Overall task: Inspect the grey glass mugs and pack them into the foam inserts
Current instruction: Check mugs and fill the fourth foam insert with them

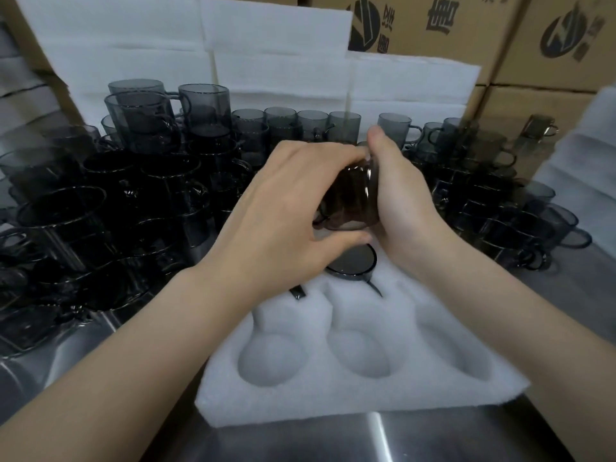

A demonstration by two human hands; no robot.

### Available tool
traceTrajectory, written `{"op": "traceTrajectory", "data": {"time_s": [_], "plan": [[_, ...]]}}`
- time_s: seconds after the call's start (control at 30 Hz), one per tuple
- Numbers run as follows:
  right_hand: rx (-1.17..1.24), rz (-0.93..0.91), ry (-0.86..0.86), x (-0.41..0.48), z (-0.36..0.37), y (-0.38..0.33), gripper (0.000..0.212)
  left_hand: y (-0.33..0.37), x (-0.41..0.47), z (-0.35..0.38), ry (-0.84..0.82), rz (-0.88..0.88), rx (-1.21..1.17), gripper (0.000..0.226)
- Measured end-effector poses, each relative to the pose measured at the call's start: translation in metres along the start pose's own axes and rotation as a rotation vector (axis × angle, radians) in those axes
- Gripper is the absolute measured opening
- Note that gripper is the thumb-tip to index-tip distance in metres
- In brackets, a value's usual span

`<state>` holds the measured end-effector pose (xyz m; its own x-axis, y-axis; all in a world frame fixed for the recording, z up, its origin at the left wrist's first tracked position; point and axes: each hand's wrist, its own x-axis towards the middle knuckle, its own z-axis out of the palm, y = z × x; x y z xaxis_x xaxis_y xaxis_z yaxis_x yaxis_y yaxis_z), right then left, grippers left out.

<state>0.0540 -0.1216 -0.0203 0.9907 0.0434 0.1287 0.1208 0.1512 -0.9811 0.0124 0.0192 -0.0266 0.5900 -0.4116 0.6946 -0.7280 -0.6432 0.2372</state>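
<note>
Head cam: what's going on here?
A person holds one grey glass mug, tipped on its side, between left hand and right hand above the foam insert. At least one packed mug already sits in a back cavity; the three front cavities are empty. Many unpacked mugs crowd the steel table behind.

The brown cardboard boxes (483, 31) behind the stacked white foam sheets (276, 35) carry black round emblems (563, 38) and large Chinese characters (440, 16). The print stands upside down and cannot be read for certain.
</note>
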Motion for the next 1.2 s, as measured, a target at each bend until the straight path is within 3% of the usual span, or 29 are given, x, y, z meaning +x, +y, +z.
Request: {"op": "traceTrajectory", "data": {"time_s": [0.13,0.37,0.43,0.53,0.6,0.73,0.87,1.2], "plan": [[-0.016,0.004,0.032,0.000,-0.003,0.000,0.059,0.000,0.000,-0.001,0.073,0.045,0.012,0.063],[0.258,0.183,-0.006,0.004,-0.010,-0.002,0.029,0.002,-0.003,0.000,0.041,0.162,-0.159,0.064],[0.323,0.213,-0.025,0.006,-0.011,-0.002,0.035,-0.002,-0.005,0.002,-0.002,0.212,-0.188,0.064],[0.351,0.174,-0.094,0.006,-0.013,-0.001,0.056,-0.006,0.025,0.011,-0.213,0.112,-0.058,0.061],[0.309,0.162,-0.107,0.005,-0.014,-0.002,0.057,-0.019,0.032,0.014,-0.279,0.063,-0.014,0.059],[0.230,0.166,-0.038,0.003,-0.014,-0.004,0.057,-0.006,0.001,0.001,0.069,0.116,-0.054,0.060],[0.216,0.112,0.030,0.002,-0.011,-0.002,0.064,-0.003,0.006,0.000,0.012,0.124,0.001,0.075],[0.140,0.115,-0.022,0.008,-0.012,-0.004,0.069,0.001,0.003,-0.002,0.059,0.181,-0.097,0.061]]}}
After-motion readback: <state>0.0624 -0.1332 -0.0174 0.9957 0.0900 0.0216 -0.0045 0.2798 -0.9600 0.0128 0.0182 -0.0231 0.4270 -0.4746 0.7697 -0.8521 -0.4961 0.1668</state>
